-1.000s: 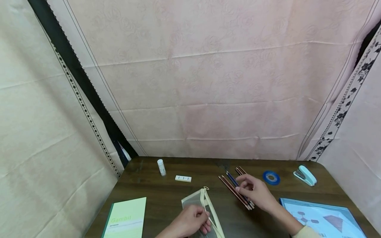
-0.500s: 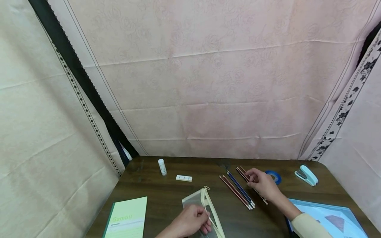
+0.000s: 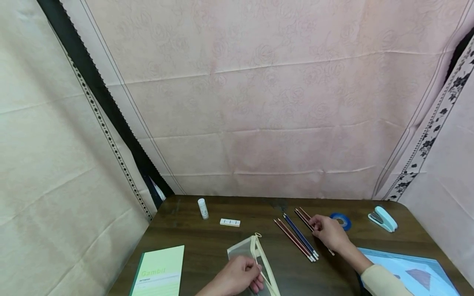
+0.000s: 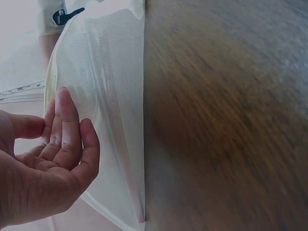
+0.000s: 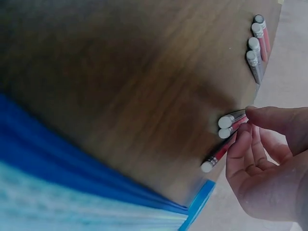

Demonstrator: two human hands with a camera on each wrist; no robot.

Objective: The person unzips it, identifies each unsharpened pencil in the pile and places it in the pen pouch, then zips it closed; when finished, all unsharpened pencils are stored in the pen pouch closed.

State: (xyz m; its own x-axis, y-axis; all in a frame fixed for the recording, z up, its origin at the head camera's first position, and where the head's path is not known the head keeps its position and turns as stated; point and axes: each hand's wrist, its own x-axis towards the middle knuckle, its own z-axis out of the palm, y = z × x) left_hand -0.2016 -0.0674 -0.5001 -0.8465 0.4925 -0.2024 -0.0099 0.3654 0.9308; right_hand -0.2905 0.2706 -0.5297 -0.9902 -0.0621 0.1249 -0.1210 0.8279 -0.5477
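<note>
The left hand (image 3: 240, 276) pinches the rim of a pale mesh pouch (image 3: 238, 247) at the near middle of a brown desk (image 3: 207, 248). The right hand (image 3: 328, 233) pinches at a group of three slim pencils (image 3: 303, 219) beside a blue tape roll (image 3: 346, 222). Four more pencils (image 3: 299, 234), brown and blue, lie between both hands.

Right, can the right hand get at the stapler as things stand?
Probably yes: the stapler sits uncovered, with only the flat blue tape roughly between; the right hand would likely first release the pencils.
</note>
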